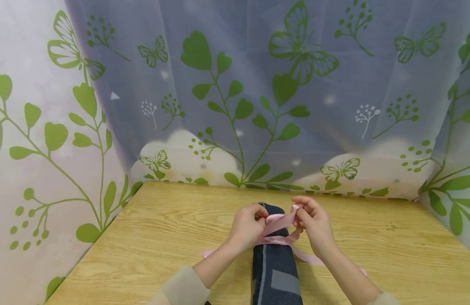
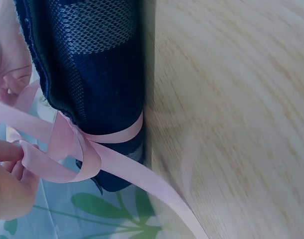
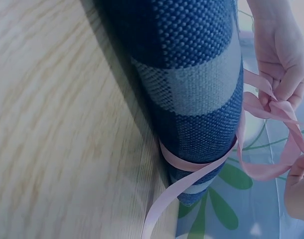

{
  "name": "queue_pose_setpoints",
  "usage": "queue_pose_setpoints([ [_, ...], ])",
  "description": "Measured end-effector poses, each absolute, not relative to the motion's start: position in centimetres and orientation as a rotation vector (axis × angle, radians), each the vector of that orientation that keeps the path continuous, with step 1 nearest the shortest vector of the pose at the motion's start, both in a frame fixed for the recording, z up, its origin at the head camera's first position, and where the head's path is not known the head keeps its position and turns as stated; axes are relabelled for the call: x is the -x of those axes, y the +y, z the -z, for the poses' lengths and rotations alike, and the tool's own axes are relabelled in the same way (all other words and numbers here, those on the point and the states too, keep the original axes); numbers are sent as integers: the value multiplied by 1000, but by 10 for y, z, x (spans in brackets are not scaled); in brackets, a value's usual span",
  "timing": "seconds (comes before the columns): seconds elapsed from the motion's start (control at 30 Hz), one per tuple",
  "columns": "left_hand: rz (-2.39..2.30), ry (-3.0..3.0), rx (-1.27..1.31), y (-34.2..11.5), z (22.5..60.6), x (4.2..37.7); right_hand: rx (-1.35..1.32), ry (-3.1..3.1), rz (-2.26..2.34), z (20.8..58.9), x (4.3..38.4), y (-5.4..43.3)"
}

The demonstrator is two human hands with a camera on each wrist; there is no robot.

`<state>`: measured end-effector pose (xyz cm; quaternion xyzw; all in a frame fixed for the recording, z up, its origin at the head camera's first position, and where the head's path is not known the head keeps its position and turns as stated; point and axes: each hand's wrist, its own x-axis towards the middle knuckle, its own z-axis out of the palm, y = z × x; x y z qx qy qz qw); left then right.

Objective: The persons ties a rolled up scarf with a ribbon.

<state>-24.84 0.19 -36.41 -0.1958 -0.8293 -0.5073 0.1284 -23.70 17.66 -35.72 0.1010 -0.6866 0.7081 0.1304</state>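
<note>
A rolled navy cloth (image 1: 269, 264) with grey woven patches lies lengthwise on the table. Pink ribbon (image 1: 275, 240) encircles the roll, with loops above it and loose tails to both sides. My left hand (image 1: 247, 224) pinches a ribbon loop at the roll's left; in the left wrist view, thumb and fingers of that hand (image 2: 12, 186) close on the loop. On the other side, my right hand (image 1: 315, 224) pinches another stretch of ribbon between thumb and fingers, raised above the roll. The right wrist view has ribbon (image 3: 264, 172) strung between both hands. The exact crossing of the strands is partly hidden.
The wood-grain table (image 1: 162, 228) extends to both sides of the roll. A patterned curtain (image 1: 239, 106) with green leaves and butterflies hangs along its back edge, and a similar pale sheet (image 1: 37, 178) covers the left side.
</note>
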Motion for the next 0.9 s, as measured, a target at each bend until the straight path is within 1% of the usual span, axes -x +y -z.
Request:
queue_pose_setpoints([
  [0.4,1444,-2442,503,-6,366,252,-330,-1907,-2114,354,236,189],
  [0.73,1426,-2448,486,-12,368,256,-128,-1838,-2254,352,243,213],
  [0.9,1422,-2471,480,-17,370,258,-66,-1945,-2167,351,243,222],
])
